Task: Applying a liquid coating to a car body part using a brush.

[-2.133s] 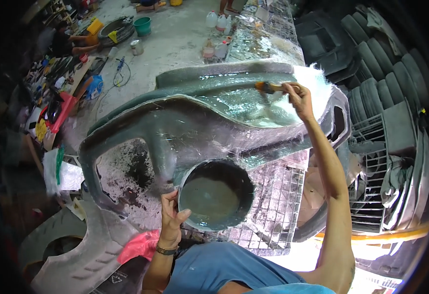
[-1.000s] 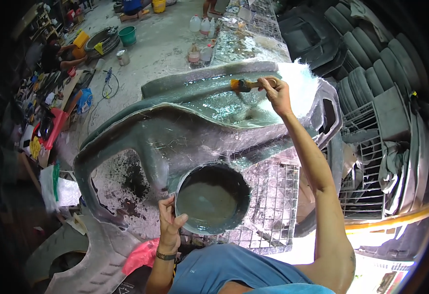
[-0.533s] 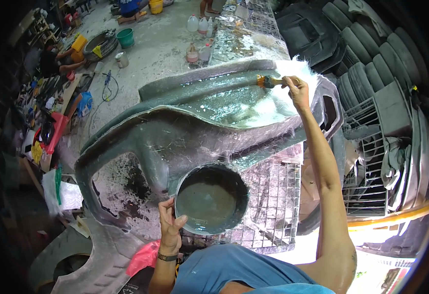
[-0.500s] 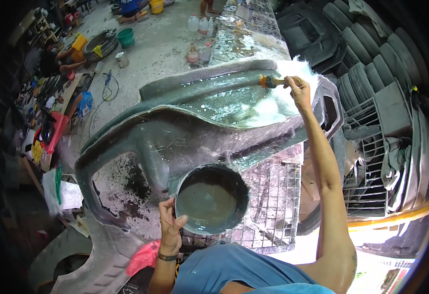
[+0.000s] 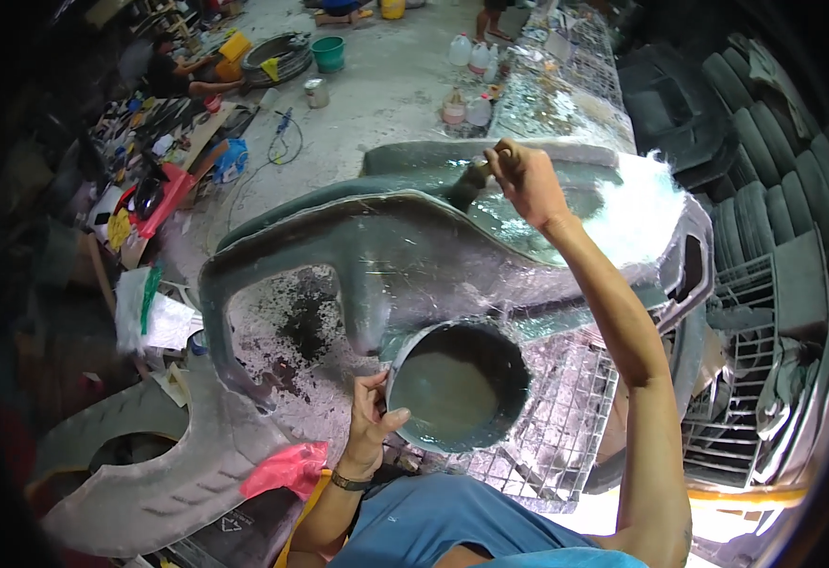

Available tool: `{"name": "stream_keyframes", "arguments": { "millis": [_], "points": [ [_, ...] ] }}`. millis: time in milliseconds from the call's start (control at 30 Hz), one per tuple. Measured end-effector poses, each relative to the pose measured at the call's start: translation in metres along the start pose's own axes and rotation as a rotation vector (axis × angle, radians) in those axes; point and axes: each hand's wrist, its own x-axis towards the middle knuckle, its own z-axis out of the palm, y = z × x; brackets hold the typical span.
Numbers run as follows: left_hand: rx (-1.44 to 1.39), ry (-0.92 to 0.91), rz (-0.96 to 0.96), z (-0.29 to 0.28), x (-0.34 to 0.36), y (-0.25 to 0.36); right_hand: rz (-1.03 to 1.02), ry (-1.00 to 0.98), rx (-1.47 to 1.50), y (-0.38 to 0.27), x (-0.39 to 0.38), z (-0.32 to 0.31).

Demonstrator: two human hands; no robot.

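My left hand (image 5: 370, 428) grips the near-left rim of a round bucket (image 5: 517, 383), thumb over the edge, fingers outside. Cloudy grey-brown liquid lies in the bucket, which tilts toward me. My right hand (image 5: 531, 186) is closed around the handle of a paintbrush (image 5: 472, 184). Its dark bristles point down at the wet, glossy hollow of a large grey-green moulded shell (image 5: 414, 241); whether they touch is hard to tell. White fibre matting (image 5: 646, 206) with a frayed edge covers the shell's right end.
Beneath the bucket lies a wire grid (image 5: 575, 407). A curved grey panel (image 5: 201, 454) and pink plastic (image 5: 286, 469) are at lower left. Plastic jugs (image 5: 460, 49) and a green bucket (image 5: 329, 54) stand farther off. Dark stacked parts (image 5: 755, 204) line the right; people sit at far left.
My right hand has swept the brush leftward from beside the white matting to the middle of the hollow. My left hand keeps its hold on the bucket. The whole view has shifted.
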Motion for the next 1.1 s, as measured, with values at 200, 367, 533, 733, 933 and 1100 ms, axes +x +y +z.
{"name": "stream_keyframes", "arguments": {
  "millis": [200, 367, 533, 733, 933, 1100],
  "points": [
    [0.002, -0.013, 0.018, -0.006, -0.002, 0.003, -0.025, -0.4, 0.622, 0.012, 0.042, 0.049],
    [0.039, 0.002, 0.021, -0.014, -0.003, 0.005, 0.112, -0.71, 0.451, -0.02, 0.085, 0.049],
    [0.02, -0.01, 0.01, -0.009, 0.001, 0.006, 0.158, -0.587, 0.504, -0.026, 0.092, 0.062],
    [-0.014, -0.008, 0.005, -0.011, 0.001, 0.004, -0.159, -0.043, 0.069, 0.008, 0.051, 0.052],
    [-0.001, -0.027, -0.011, -0.007, 0.002, 0.002, 0.034, 0.05, 0.132, 0.054, 0.013, -0.005],
    [-0.003, -0.025, 0.012, -0.009, -0.001, -0.003, 0.221, 0.07, 0.363, 0.081, -0.007, -0.035]
  ]
}}
